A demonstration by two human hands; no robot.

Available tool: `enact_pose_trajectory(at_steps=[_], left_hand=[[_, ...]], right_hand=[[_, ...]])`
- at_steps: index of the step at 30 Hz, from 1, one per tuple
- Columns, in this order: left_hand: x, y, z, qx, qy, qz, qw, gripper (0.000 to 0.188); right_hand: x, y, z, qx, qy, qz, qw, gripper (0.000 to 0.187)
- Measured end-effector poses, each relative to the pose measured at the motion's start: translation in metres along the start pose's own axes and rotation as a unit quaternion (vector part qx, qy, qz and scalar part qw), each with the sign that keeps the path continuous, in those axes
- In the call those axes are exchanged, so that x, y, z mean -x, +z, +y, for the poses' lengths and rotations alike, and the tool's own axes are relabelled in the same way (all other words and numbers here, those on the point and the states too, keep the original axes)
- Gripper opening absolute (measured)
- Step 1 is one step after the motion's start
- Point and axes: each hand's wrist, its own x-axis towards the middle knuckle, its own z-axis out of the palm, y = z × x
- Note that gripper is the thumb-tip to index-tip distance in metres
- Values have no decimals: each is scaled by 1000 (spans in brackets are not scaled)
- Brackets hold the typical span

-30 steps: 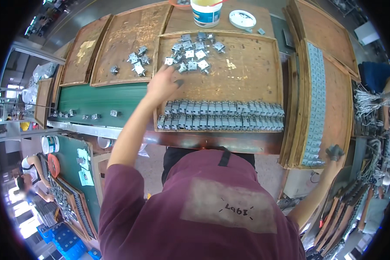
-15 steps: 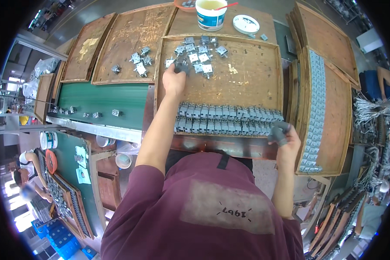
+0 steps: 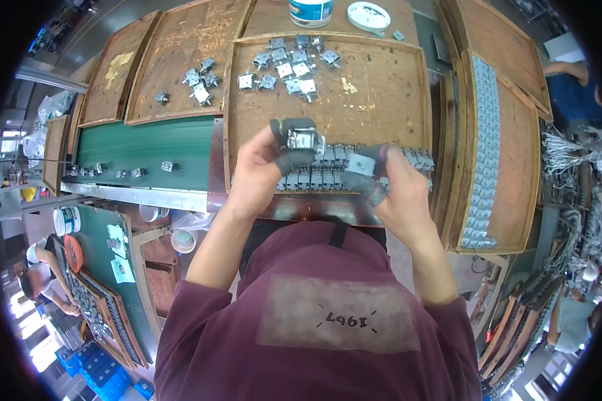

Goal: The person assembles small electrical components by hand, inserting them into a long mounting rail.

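Over the near half of a shallow wooden tray [image 3: 388, 100], my left hand [image 3: 264, 157] pinches a small shiny metal box-shaped part [image 3: 302, 139] between thumb and finger. Dark covers sheathe those fingertips. Close by on its right, my right hand [image 3: 398, 187], also with dark finger covers, grips a grey block-shaped part [image 3: 362, 164]. The two parts are apart. Below the hands run two tight rows of similar grey parts [image 3: 314, 179] along the tray's near edge, partly hidden by my fingers. A loose cluster of such parts [image 3: 284, 69] lies in the tray's far left.
On the left, a green conveyor belt [image 3: 150, 144] carries several parts, beyond which another wooden tray [image 3: 174, 50] holds more. A white bucket [image 3: 311, 12] and its lid [image 3: 368, 17] stand at the back. Stacked trays [image 3: 518, 160] rise at the right. Other people work on both sides.
My left hand has come back from the far cluster with a metal part. My right hand has moved left from the rows' right end and now shows a grey part. The view has shifted slightly.
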Motion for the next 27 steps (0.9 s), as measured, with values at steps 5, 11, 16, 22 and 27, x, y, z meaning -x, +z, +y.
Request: enact_pose_trajectory(at_steps=[5, 11, 16, 22, 27], left_hand=[[14, 8, -1, -22, 44, -67, 997, 45], [17, 29, -19, -173, 97, -47, 979, 50], [29, 35, -36, -338, 93, -39, 936, 76], [14, 26, -52, -428, 257, -9, 866, 75], [16, 24, -41, -341, 258, -88, 900, 70]], right_hand=[[-4, 10, 2, 32, -101, 51, 993, 31], [2, 20, 10, 128, -120, 58, 983, 28], [10, 34, 24, 112, -92, 58, 988, 26], [13, 32, 9, -18, 51, -29, 998, 29], [12, 32, 26, -223, 131, -167, 951, 44]])
